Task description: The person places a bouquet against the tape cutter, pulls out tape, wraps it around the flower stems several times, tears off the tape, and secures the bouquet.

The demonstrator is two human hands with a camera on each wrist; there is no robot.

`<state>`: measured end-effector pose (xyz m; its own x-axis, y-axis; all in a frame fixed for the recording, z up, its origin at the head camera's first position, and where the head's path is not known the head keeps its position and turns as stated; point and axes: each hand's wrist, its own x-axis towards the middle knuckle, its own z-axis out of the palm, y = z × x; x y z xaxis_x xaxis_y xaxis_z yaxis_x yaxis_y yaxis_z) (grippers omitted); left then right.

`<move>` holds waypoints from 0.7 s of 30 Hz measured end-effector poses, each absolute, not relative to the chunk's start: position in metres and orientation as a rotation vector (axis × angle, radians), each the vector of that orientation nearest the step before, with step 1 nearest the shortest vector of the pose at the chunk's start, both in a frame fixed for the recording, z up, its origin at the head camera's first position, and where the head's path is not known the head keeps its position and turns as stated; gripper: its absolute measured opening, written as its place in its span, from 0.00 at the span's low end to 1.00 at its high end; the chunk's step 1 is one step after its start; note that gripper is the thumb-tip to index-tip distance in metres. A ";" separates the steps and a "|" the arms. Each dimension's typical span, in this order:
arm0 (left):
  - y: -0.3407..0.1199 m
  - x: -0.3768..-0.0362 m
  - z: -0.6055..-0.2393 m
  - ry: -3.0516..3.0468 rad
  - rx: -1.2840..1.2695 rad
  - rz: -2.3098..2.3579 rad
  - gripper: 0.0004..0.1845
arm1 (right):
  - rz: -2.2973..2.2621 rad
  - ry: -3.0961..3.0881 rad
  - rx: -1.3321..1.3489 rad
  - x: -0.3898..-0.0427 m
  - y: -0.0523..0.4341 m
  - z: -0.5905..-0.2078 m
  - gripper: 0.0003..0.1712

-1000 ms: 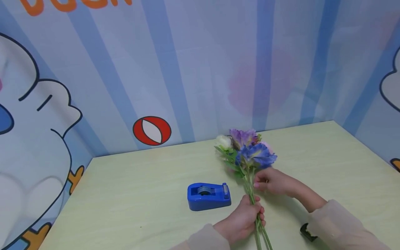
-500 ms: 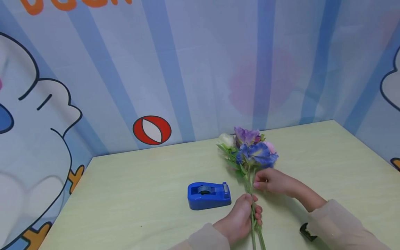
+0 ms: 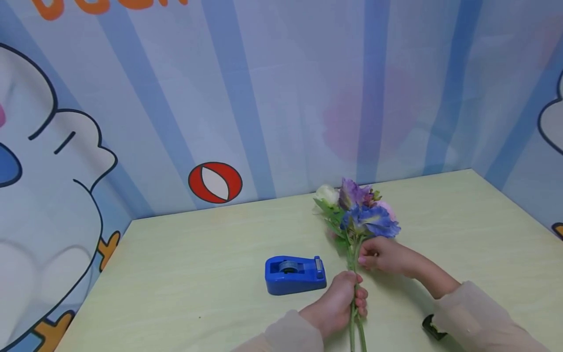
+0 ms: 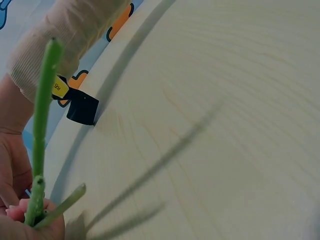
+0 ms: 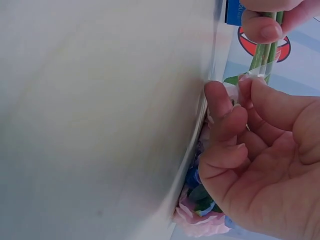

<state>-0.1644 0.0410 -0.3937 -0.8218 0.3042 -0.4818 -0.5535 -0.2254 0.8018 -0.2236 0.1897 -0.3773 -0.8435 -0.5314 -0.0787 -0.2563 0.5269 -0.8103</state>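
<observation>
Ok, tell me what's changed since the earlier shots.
In the head view, the flower heads swung right and the lower stems left. Nothing was let go: the left hand's grip still holds the stems. The right hand's grip and blue tape dispenser stayed put.

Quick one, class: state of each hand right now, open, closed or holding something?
Left hand: closed, holding the flower stems.
Right hand: closed, pinching clear tape between thumb and finger.

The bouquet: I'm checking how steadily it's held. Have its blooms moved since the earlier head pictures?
Yes. The blooms have shifted to the right in the head view, away from the blue tape dispenser.
</observation>
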 end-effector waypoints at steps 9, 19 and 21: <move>0.043 -0.162 -0.389 1.431 -0.310 2.133 0.09 | -1.252 2.451 -0.655 -0.222 0.190 -0.375 0.08; 0.045 -0.160 -0.383 1.355 -0.309 2.189 0.09 | -1.344 2.342 -0.605 -0.221 0.189 -0.373 0.08; 0.045 -0.160 -0.382 1.350 -0.311 2.194 0.09 | -1.362 2.316 -0.577 -0.221 0.189 -0.373 0.08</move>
<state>-0.1601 0.0454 -0.3825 -0.8273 0.3243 -0.4586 -0.5556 -0.3520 0.7533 -0.2207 0.1888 -0.3726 -0.8387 -0.5305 -0.1232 -0.1500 0.4426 -0.8841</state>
